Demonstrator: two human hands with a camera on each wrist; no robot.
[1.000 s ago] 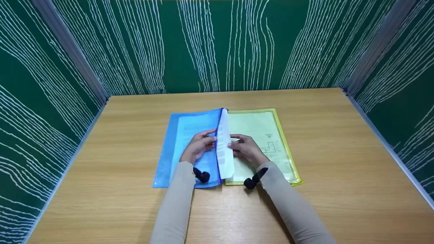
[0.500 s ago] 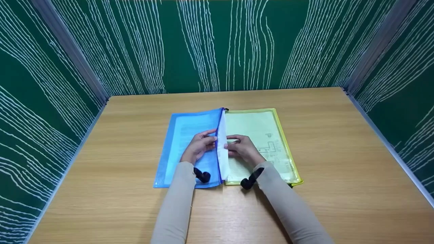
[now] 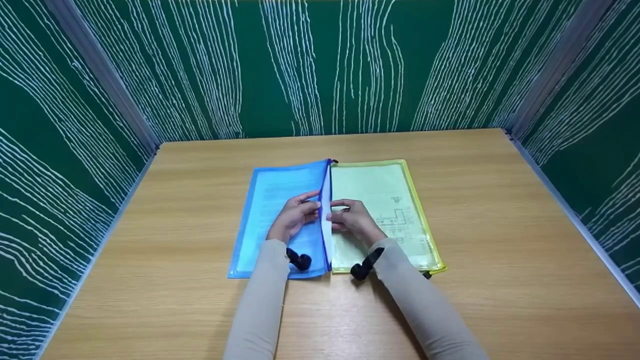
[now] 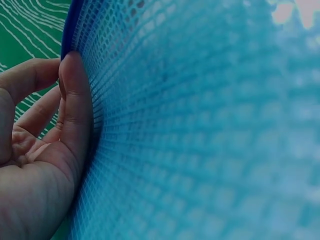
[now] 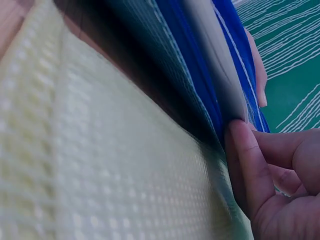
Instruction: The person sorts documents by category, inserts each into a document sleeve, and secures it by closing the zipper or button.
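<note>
A blue mesh zip folder [image 3: 280,182] lies left of centre, its zipped mouth facing right and parted. My left hand [image 3: 294,216] pinches the upper lip of that mouth between thumb and fingers; in the left wrist view the blue mesh [image 4: 200,130] bows away from the thumb. White papers [image 3: 326,240] sit mostly inside, with only a narrow strip showing at the mouth. My right hand [image 3: 356,219] pinches the papers' outer edge. In the right wrist view the papers [image 5: 222,70] stand between the folder's two blue lips, and the thumb presses against them.
A yellow mesh zip folder [image 3: 370,180] with a printed drawing inside lies flat on the wooden table [image 3: 160,240], under my right hand and against the blue folder. Green walls [image 3: 320,70] with white lines enclose the back and sides.
My right hand has moved left, sliding the papers deeper into the blue folder, so the white strip is narrower. The left hand stays nearly still at the lip.
</note>
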